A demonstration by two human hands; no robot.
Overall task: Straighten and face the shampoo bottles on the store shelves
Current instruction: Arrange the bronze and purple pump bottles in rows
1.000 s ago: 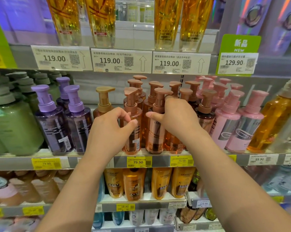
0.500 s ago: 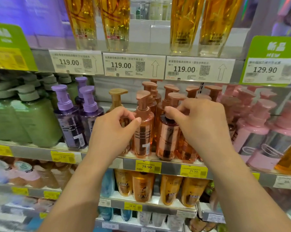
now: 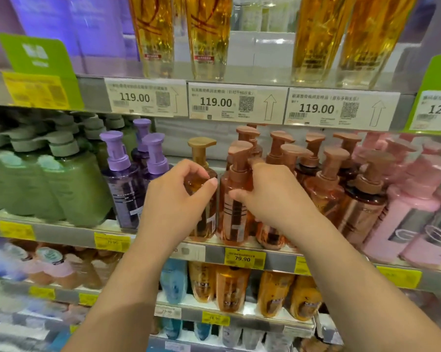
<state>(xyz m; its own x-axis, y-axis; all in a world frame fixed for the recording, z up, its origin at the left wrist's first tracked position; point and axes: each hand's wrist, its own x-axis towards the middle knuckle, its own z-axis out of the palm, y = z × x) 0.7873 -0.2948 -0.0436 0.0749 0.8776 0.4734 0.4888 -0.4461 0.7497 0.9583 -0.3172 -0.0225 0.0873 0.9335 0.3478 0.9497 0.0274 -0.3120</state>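
Green, matte pump bottles (image 3: 69, 184) sit far left of the 79.90 price tag (image 3: 244, 259), packed tight, squat w/ flat heads. Next, nearer the tag: purple bottles (image 3: 124, 184), see-through plastic, ribbed pump collars. Now the action, just above-left of the tag: left hand (image 3: 175, 199) curls round the amber bottle (image 3: 201, 189), the gold-pump one, thumb at its shoulder, fingers wrapped over the front. Looks like a twist grip, prob to turn the label forward. Directly above the tag, right hand (image 3: 270, 196) clamps the copper bottle (image 3: 236, 199) from its right side, thumb on the front, index up by the pump neck; that hold should steady it while it's squared to the shelf edge (image 3: 214, 250). Hands apart, one bottle each, the bottles nearly touching. Copper row behind is glossy, metallic, w/ spouts pointing different ways, so facing isn't done yet imo. Right of the tag: pink bottles (image 3: 402, 219), soft satin finish, rounded shoulders, silver label bands.
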